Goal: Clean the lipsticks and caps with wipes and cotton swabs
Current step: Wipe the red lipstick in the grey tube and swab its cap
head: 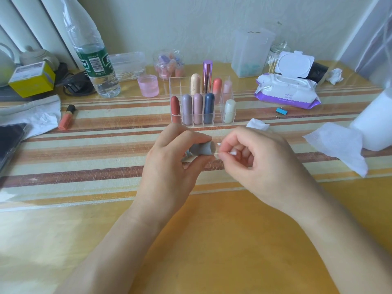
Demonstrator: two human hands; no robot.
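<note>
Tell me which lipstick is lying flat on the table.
The coral lipstick with the black end, left of the clear rack beside the crumpled tissue. It alone lies on its side; the others on the table stand upright in the rack's compartments.

Domestic dressing table: clear lipstick organiser point(202, 102), wet-wipe pack point(287, 92), water bottle point(93, 58), striped cloth point(84, 158) against papered wall.
</note>
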